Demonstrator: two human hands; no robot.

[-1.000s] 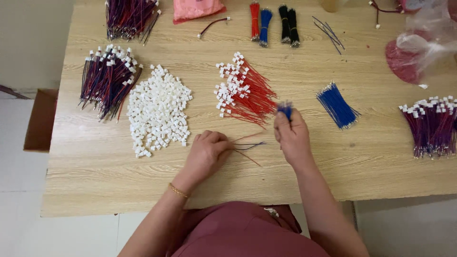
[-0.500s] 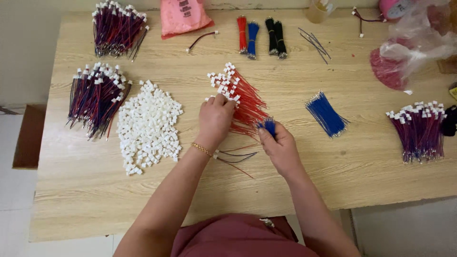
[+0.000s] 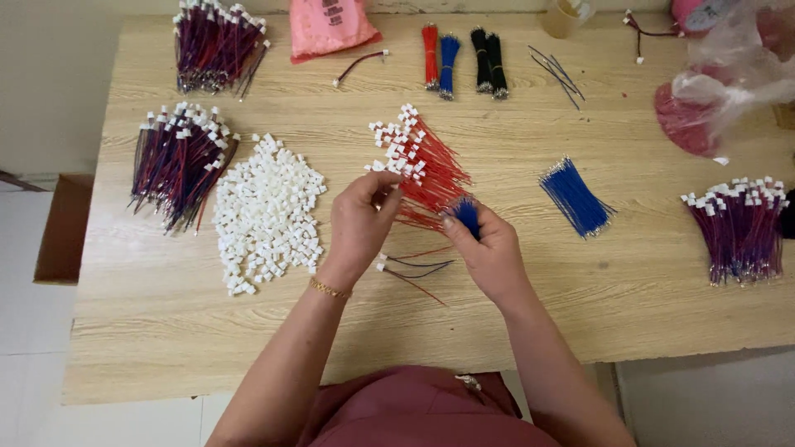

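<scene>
Head camera is looking straight down: the left hand is pinching its thumb and forefinger nearly closed on the end of a red wire with a white connector, lifting it off the fan-shaped pile of red wires with connectors. The right hand is curling its fingers tight around a small bunch of blue wires, their tips sticking up just beside the left fingertips. To do this step well, in my judgement, the left fingers should be holding the connector steady with its open side facing the blue tips, while the right hand is feeding only one wire forward, not the whole bunch. Just below the hands, a finished red-and-blue lead is lying on the wooden surface. Further left a heap of loose white connectors is sitting near, and a spare bundle of blue wires is lying to the right.
</scene>
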